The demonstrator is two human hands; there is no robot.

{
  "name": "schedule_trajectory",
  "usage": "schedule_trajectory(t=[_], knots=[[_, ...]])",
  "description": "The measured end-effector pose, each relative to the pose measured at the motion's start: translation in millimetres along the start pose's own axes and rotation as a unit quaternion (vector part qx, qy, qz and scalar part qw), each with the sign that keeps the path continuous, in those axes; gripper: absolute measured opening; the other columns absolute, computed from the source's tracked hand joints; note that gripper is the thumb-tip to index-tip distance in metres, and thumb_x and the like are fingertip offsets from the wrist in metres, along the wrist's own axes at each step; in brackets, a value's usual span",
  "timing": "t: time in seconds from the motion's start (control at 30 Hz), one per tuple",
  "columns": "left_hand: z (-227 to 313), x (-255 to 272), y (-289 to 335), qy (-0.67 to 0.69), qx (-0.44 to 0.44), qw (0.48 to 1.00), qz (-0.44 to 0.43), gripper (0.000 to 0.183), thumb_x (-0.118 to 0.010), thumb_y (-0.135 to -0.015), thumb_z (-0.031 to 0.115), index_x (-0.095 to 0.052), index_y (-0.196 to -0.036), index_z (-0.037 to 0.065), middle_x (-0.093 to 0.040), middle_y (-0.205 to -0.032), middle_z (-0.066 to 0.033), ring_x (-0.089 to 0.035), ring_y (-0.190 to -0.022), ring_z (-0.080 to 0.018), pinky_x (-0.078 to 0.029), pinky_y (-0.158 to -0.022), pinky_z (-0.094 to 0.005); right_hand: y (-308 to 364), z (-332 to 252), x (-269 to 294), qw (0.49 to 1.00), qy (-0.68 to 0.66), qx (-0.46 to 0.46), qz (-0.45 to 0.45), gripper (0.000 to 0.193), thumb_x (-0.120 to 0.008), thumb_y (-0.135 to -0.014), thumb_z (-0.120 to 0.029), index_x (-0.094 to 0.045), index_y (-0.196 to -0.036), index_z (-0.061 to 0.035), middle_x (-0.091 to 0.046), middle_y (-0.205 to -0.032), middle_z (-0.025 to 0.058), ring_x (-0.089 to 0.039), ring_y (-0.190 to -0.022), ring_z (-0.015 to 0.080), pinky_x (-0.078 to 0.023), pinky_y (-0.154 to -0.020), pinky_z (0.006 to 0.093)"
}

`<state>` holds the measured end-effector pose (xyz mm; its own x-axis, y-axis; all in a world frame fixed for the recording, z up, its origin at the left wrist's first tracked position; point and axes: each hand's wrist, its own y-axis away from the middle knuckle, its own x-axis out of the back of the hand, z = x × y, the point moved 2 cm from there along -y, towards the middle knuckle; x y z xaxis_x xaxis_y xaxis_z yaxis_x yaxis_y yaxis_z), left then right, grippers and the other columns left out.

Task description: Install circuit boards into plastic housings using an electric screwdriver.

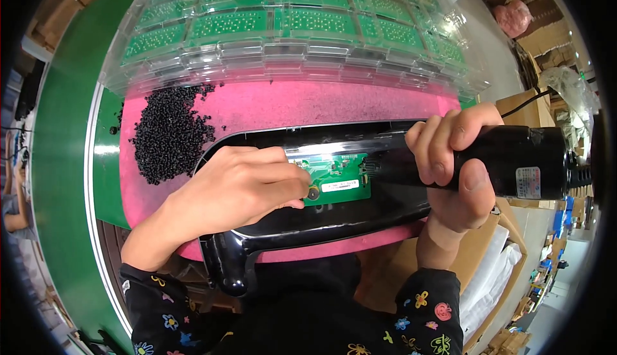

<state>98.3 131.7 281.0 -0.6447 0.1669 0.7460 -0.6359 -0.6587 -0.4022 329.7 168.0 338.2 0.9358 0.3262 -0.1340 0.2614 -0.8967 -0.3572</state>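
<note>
- Pink mat (308, 101) on a green table (71, 155); clear trays (289, 51) at the far side, a heap of black screws (168, 136) at left.
- Black shell (321, 225) lies on the mat, long axis left to right, its stub pointing near at the left end.
- Green circuit board (344, 172) sits inside it.
- Right hand (453, 155) wraps a black tool (514, 152), held lengthwise, tip pointing left at the board.
- Left hand (247, 181) curls over the board's left edge; I cannot tell whether it pinches anything.

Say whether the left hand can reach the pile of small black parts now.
Likely yes: the pile lies uncovered on the pink mat, beside the black housing, and the left hand, at the green circuit board, is close by with only the housing's rim between.
</note>
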Motion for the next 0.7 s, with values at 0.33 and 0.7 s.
schedule_trajectory(t=[0.33, 0.7], knots=[[1, -2, 6, 0.008, 0.069, 0.996, -0.061, 0.025, -0.076, -0.082, 0.019, -0.073, -0.103, 0.005, -0.072, -0.091, -0.0041, -0.07, -0.071, -0.0245, -0.055, -0.058, -0.0355, -2, 9, -9, 1.0, -0.02, -0.005, -0.022, 0.038, -0.075, -0.084, -0.032, -0.048, -0.098, -0.0095, -0.048, -0.065, -0.004, -0.046, -0.054, 0.0095, -0.037, -0.061, 0.0291], [-4, 0, 10, -0.012, 0.07, 0.994, -0.089, 0.027, -0.074, -0.085, 0.022, -0.074, -0.107, 0.008, -0.072, -0.09, -0.0033, -0.069, -0.071, -0.0259, -0.052, -0.055, -0.0363, -10, 20, -1, 0.991, -0.108, 0.009, -0.073, 0.024, -0.069, -0.086, -0.01, -0.05, -0.099, -0.0013, -0.053, -0.071, 0.0052, -0.046, -0.057, 0.013, -0.04, -0.053, 0.0281]])
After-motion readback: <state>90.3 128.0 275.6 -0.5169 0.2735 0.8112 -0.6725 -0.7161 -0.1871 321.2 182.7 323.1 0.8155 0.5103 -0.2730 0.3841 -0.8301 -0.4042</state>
